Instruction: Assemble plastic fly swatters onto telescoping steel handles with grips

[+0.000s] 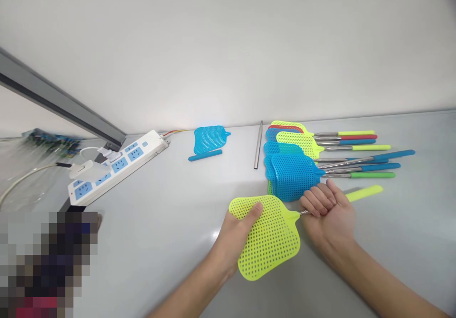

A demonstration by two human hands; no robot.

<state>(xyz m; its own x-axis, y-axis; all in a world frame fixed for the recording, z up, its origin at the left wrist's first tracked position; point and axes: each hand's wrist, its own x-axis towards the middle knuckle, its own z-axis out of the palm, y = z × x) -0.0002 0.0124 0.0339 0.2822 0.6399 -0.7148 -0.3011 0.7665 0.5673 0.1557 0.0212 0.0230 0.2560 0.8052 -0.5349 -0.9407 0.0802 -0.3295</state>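
Observation:
Both my hands hold one yellow-green fly swatter [269, 242] above the front of the table. My left hand [238, 235] grips the perforated head from its left side, thumb on top and the fingers hidden beneath. Curled round the metal rod close to the head is my right hand [329, 213]; the yellow handle sticks out past it to the right. Just behind my hands lies a pile of fly swatters, with a blue swatter [294, 175] on top at the near end. Their telescopic rods and coloured handles, such as a green handle [373, 175], point right.
Left of the pile lie a loose metal rod [258, 144], a blue swatter head [210, 139] and a blue handle [205, 155]. A white power strip [119, 167] with plugs and cables stands farther left, near plastic bags [46, 149]. A white wall [228, 47] closes the back.

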